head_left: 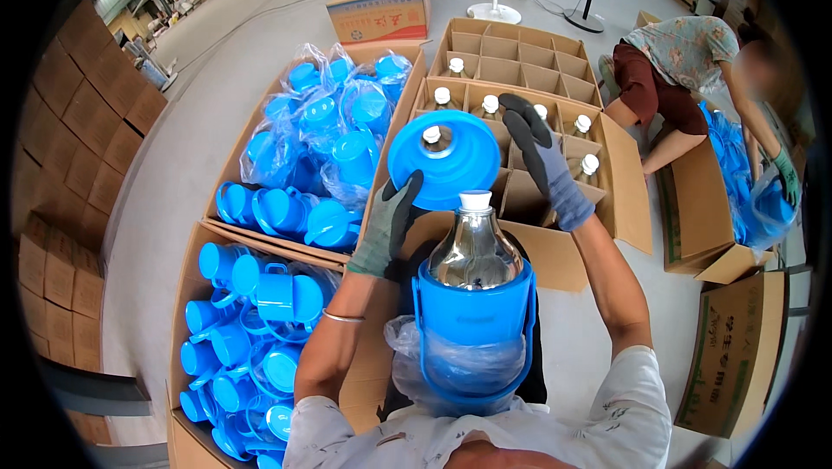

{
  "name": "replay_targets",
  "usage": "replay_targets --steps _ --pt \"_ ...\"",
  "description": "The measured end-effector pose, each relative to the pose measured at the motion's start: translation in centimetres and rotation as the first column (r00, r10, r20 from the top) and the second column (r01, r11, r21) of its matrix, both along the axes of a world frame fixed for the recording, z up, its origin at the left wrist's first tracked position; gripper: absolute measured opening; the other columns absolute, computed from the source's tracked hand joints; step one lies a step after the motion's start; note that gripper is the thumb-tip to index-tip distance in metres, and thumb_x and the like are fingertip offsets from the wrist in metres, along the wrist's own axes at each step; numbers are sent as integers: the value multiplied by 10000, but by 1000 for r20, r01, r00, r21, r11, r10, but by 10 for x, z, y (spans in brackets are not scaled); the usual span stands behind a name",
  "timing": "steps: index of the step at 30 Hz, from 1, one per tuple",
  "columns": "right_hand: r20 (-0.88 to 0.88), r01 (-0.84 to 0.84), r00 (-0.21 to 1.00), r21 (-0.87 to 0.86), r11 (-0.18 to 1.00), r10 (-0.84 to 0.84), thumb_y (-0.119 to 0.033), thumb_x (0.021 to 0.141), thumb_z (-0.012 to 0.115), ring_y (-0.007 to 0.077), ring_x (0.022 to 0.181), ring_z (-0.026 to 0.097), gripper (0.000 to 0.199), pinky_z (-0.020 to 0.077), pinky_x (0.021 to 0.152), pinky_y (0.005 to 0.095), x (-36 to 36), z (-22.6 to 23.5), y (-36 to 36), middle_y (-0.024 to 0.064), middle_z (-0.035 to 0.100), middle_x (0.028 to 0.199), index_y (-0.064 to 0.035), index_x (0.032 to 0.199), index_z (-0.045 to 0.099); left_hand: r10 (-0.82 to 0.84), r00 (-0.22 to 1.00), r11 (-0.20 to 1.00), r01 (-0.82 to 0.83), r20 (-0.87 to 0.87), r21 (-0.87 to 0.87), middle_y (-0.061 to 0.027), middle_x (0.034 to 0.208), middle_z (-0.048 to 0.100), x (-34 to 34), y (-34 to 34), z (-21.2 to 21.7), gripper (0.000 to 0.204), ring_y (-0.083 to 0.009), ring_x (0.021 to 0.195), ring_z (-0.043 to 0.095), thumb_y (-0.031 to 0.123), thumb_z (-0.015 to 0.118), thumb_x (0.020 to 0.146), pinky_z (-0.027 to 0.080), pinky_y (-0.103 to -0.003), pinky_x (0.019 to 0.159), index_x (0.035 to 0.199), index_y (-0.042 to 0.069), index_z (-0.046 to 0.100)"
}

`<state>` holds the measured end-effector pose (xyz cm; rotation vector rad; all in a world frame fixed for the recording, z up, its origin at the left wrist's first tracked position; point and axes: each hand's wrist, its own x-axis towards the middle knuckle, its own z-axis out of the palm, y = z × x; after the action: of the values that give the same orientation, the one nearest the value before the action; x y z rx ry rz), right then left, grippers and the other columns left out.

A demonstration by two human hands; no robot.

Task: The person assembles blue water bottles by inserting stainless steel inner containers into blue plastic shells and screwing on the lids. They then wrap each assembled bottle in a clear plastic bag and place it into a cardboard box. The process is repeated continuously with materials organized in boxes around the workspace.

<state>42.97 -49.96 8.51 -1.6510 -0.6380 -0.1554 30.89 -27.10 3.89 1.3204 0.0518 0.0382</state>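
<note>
My left hand (391,224), in a grey-green glove with dark fingertips, grips the lower left rim of a blue plastic flask collar (477,153). A white-capped bottle shows through the collar's round hole. My right hand (548,157), gloved grey and black, stretches its fingers out over the divided carton, beside a white-capped bottle (541,111), holding nothing visible. Upright at my lap stands a blue flask body (475,309) with a carrying handle. A silvery glass liner (474,252) with a white stopper (475,201) rises from it. Clear plastic film (468,365) bunches around its lower part.
Two open cartons of blue flask parts stand left, the farther holding bagged pieces (321,113), the nearer mug-like pieces (234,343). Ahead are divided cartons (511,57), one with several silvery bottles. At right a person (685,70) bends over another carton (693,209). Stacked cartons line the left.
</note>
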Motion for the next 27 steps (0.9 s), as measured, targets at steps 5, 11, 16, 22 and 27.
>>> replay_targets --steps 5,11,16,22,27 --pt "196 -331 917 -111 937 347 -232 931 586 260 1194 505 468 446 977 374 -16 -43 -19 165 463 1352 -122 1364 448 -141 990 972 137 11 191 -174 1373 467 -23 -12 6 660 -246 1192 527 489 437 980 445 -351 983 1412 -4 366" --pt "-437 -392 813 77 917 384 -297 889 651 237 1223 493 542 420 1017 365 -72 6 -7 143 505 1312 -79 1342 450 -408 892 713 176 198 679 -187 1494 315 -30 21 -25 603 -295 1366 342 341 454 995 295 -397 1121 1482 45 256" --pt "-505 -351 825 -105 930 255 -489 846 655 256 1207 496 733 425 1018 375 -97 -4 0 133 493 1322 -96 1400 379 -547 817 466 116 183 877 -153 1513 298 -37 52 -97 598 -326 1381 323 268 502 969 277 -393 1140 1484 74 268" --pt "-492 -370 743 262 891 454 -427 868 645 233 1203 502 645 439 1003 370 -97 -38 -8 125 517 1303 -105 1380 419 -363 903 756 142 229 640 -182 1513 289 -66 0 -54 662 -319 1387 317 265 543 947 271 -396 1135 1493 59 230" --pt "-604 -296 515 541 787 609 -461 853 658 275 1256 483 798 398 1080 405 -86 -100 -16 162 447 1407 -11 1428 338 -251 932 638 -44 262 769 -143 1471 371 -104 -36 -21 641 -294 1345 385 216 585 912 313 -366 1116 1459 47 296"
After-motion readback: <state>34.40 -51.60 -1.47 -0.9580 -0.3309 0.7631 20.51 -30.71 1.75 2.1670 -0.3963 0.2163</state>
